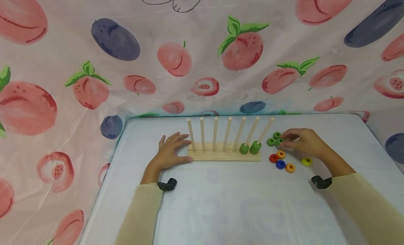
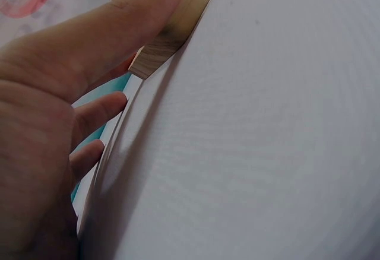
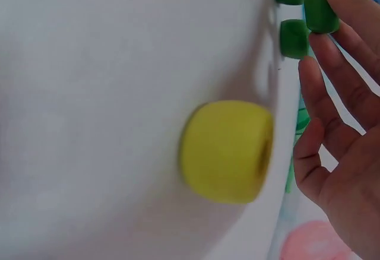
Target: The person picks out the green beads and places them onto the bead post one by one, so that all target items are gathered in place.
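Note:
A wooden peg stand (image 1: 221, 156) with several upright pegs is on the table. Its two rightmost pegs carry green beads (image 1: 255, 147) low down. My left hand (image 1: 170, 152) grips the stand's left end, thumb at the front edge and fingers toward the back; in the left wrist view the thumb presses the wooden base (image 2: 190, 16). To the right of the stand, my right hand (image 1: 304, 141) pinches a green bead (image 3: 320, 9) between thumb and fingertips, and in the right wrist view it appears lifted beside other green beads (image 3: 294, 39).
Near the right hand lie a red bead (image 1: 273, 158), a blue bead (image 1: 280, 164), orange beads (image 1: 290, 168) and a yellow bead (image 1: 307, 161). The white-covered table (image 1: 233, 206) meets a fruit-print cloth (image 1: 176, 24) at its back edge.

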Available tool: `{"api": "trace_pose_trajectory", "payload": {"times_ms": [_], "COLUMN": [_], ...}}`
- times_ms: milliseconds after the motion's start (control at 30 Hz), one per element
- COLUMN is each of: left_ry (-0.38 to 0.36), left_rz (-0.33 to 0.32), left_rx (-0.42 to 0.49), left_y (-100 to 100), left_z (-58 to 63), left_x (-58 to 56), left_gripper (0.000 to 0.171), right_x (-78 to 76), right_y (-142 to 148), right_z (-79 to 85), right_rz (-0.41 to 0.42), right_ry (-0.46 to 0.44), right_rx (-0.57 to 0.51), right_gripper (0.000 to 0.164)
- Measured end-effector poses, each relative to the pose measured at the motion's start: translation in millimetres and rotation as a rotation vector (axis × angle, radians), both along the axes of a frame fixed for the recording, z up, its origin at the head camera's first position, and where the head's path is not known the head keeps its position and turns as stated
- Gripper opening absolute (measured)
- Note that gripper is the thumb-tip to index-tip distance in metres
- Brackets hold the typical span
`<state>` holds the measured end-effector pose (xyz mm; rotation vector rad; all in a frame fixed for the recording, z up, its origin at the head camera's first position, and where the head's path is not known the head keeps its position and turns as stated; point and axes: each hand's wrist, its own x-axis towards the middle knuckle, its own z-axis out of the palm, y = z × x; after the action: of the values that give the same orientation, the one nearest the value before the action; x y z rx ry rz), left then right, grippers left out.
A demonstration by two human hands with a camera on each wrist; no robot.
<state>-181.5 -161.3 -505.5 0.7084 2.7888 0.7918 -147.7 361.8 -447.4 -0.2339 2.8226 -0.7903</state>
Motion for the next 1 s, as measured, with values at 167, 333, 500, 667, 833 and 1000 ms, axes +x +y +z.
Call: {"api": "trace_pose_trajectory", "payload": {"times_ms": [167, 333, 500, 667, 833, 1000], "left_ry": [0.003, 0.01, 0.009, 0.012, 0.018, 0.028], "left_rz": [-0.002, -0.004, -0.004, -0.006, -0.009, -0.014], "left_rx": [0.004, 0.0, 0.003, 0.007, 0.016, 0.027], "left_y": [-0.3, -0.7, -0.7, 0.2, 0.5, 0.5], "left_z": [-0.7, -0.4, 0.3, 0.9, 0.8, 0.9], "left_x": [-0.2, 0.1, 0.1, -0.3, -0.2, 0.6], "left_gripper": [0.07, 0.07, 0.07, 0.071, 0.072, 0.071], "right_x": [0.4, 2.2, 5.3, 9.1, 12.5, 15.8], "right_y": [-1.0, -7.1, -18.3, -29.2, -36.1, -43.2], "right_z": [8.4, 18.7, 31.4, 45.6, 57.9, 67.7], "right_rz": [0.007, -0.003, -0.029, -0.058, -0.106, -0.139], "right_ry": [0.061, 0.076, 0.078, 0.099, 0.111, 0.151], "right_rx": [-0.029, -0.105, -0.201, -0.286, -0.366, -0.408], "right_gripper": [0.035, 0.034, 0.03, 0.029, 0.035, 0.036]}}
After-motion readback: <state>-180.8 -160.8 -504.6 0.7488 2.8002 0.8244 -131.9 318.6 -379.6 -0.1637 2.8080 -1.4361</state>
